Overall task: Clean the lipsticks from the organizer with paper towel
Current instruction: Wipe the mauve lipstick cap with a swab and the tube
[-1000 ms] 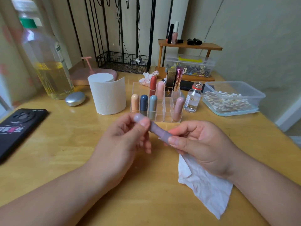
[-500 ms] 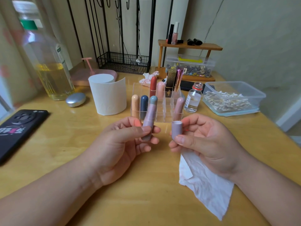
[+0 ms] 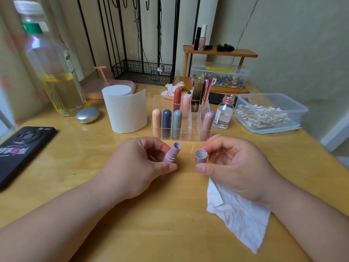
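The lilac lipstick tube (image 3: pixel 171 155) is leaning in front of the person, its open mouth pointing toward one o'clock, and the left hand (image 3: pixel 139 167) is curling around its lower part, thumb and fingers closing on it. Just beside it at three o'clock, not touching, the right hand (image 3: pixel 232 167) is pinching the cap (image 3: pixel 201 157) between thumb and fingertips, the hollow side looking up. The paper towel (image 3: pixel 238 214) is coming out from under the right palm toward five o'clock and lying on the table (image 3: pixel 90 176); whether the lower fingers are gripping it, I cannot tell. To my judgement the main risk is sitting here: the right hand is doing two jobs, so in turning to wipe, the small smooth cap may be slipping out and rolling away, or the towel may be staying behind on the wood. The open mouth is also sitting near the left thumb, so colour may be smearing on the skin. At twelve o'clock the organizer (image 3: pixel 192 129) is standing near, and at one o'clock a small glass bottle (image 3: pixel 223 115) whose neck seems uncapped; a wide move may be knocking them.
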Tool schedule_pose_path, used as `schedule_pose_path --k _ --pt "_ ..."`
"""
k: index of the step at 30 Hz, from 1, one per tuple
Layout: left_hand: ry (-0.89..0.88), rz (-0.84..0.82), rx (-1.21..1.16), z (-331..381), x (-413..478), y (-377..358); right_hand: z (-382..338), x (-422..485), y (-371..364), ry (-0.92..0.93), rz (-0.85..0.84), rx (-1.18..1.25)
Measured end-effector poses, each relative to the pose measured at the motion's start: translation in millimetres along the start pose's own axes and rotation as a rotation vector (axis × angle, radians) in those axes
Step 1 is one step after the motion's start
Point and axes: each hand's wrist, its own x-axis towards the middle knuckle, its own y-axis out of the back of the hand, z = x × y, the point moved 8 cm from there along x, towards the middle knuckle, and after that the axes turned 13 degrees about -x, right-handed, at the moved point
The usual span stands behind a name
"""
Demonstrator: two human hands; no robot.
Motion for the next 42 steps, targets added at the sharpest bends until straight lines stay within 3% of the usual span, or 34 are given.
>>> schedule_pose_path --k 8,19,25,27,29,31,32,38,42 --pt "0.006 0.062 0.180 -3 1 6 3 -4 -12 -0.038 -0.164 0.074" --pt "0.009 0.051 0.256 -2 0 6 -1 -6 -13 -0.016 -0.179 0.054" --pt "0.101 -0.087 0.265 9 -5 13 -4 -7 -10 -0.002 -0.151 0.015" --pt "0.003 0.015 0.328 30 -9 30 -8 -8 -7 0.007 -0.131 -0.013" --pt "-0.297 0.109 0.148 66 -22 40 -11 -7 -4 0.006 -0.120 -0.028" --pt "-0.544 0.041 -0.076 88 -42 31 -13 -7 -3 -0.001 -0.122 -0.035" --pt "-0.585 -0.007 -0.078 89 -52 19 -13 -7 -3 -0.014 -0.127 -0.030" --pt "-0.342 -0.121 0.029 39 -57 -49 -15 -14 -5 -0.055 -0.249 -0.011" --pt "-0.367 -0.084 0.077 44 -51 -55 -15 -19 -12 -0.065 -0.334 0.021"
